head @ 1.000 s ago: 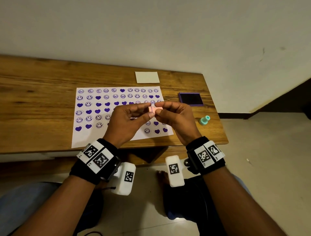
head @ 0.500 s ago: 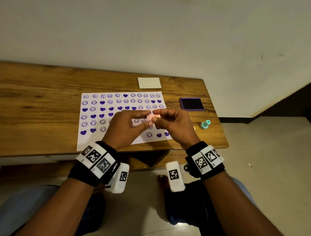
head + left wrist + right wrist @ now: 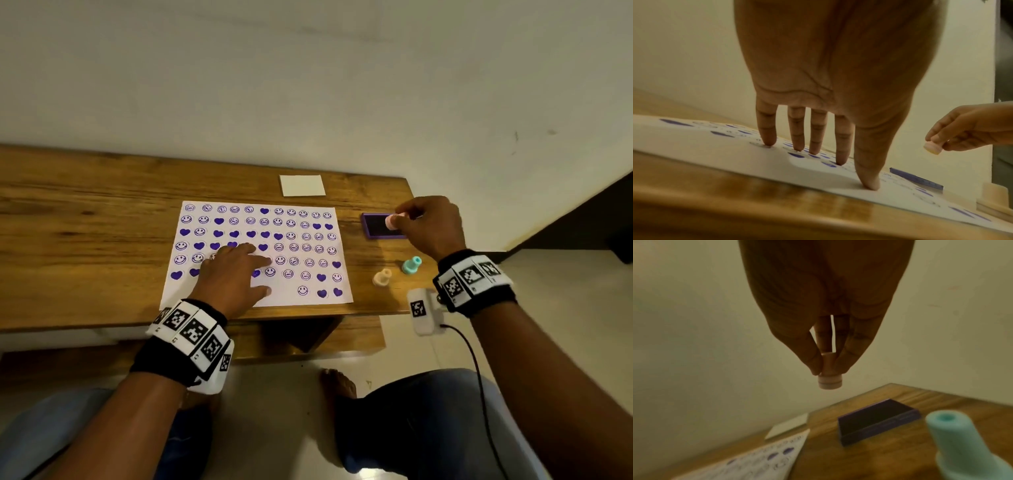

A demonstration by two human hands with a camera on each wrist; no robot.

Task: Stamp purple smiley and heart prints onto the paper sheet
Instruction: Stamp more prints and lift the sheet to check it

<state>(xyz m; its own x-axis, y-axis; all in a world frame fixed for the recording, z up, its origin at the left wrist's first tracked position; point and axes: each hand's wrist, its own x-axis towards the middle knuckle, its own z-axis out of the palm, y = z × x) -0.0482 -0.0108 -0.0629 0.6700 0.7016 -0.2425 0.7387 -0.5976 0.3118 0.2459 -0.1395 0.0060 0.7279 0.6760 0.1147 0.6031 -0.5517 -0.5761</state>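
A white paper sheet (image 3: pixel 287 286) covered with several purple smiley and heart prints lies on the wooden table (image 3: pixel 85 222). My left hand (image 3: pixel 236 270) presses flat on the sheet (image 3: pixel 715 151) with straight, spread fingers (image 3: pixel 767 134). My right hand (image 3: pixel 424 226) pinches a small pink stamp (image 3: pixel 390 222) by its stem, face down, just above the purple ink pad (image 3: pixel 378 228). In the right wrist view the pink stamp (image 3: pixel 830 380) hangs in the air over the ink pad (image 3: pixel 877 420). From the left wrist the stamp (image 3: pixel 932 147) shows at the right.
A teal stamp (image 3: pixel 411 265) and a peach stamp cap (image 3: pixel 382 278) stand on the table right of the sheet. A small white card (image 3: pixel 302 185) lies behind the sheet. The table's right edge is close to the ink pad. My knees show below.
My hands parted from the pink stamp they held together over the sheet. The right hand carried the stamp right to the ink pad; the left dropped flat onto the paper. A peach cap now stands on the table.
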